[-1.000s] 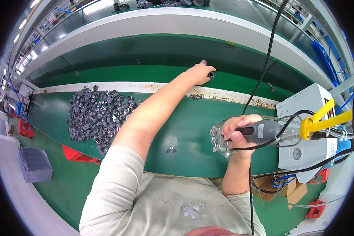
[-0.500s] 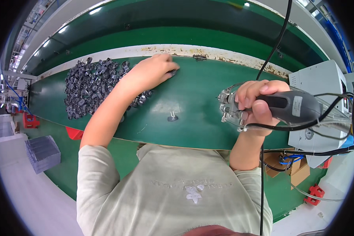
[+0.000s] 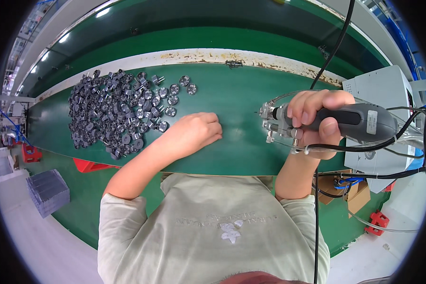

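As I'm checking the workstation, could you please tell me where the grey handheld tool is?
In the head view, the grey handheld tool is on the right, gripped in the person's right hand and partly covering the white machine from view.

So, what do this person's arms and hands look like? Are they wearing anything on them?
The left hand and right hand are bare: no gloves, and no rings or bracelets that I can see. The forearms are uncovered too. Short, loose sleeves cover the upper arms, in the same plain, pale grey-green fabric as the T-shirt.
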`<state>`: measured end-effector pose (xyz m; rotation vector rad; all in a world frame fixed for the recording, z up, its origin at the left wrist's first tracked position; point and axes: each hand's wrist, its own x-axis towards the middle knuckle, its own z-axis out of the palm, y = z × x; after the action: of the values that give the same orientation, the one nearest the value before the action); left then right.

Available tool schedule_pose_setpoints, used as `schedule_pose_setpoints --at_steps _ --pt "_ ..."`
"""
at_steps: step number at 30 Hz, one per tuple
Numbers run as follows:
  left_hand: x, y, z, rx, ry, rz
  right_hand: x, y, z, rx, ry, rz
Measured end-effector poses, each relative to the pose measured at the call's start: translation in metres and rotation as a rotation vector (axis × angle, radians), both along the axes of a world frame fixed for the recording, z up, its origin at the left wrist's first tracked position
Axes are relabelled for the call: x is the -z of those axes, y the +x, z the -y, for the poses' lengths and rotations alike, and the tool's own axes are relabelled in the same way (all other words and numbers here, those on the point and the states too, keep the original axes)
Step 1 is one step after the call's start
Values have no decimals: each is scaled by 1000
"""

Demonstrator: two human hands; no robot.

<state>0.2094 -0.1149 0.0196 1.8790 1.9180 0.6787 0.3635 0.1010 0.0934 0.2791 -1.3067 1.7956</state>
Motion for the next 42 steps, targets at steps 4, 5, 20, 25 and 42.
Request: schedule_pose_setpoints --at_steps 4,5,20,25,42 --pt "18 0 -29 14 370 -276 0 -1 3 18 -6 -7" --pt "23 -1 -34 20 394 -313 1 -1 3 24 -3 -9" --pt "17 -2 -44 -129 63 230 3 -4 9 31 127 -16" --pt "17 4 -58 -133 106 281 10 -9 10 30 154 7" --pt "36 -6 -49 -78 204 281 11 -15 12 -8 200 68"
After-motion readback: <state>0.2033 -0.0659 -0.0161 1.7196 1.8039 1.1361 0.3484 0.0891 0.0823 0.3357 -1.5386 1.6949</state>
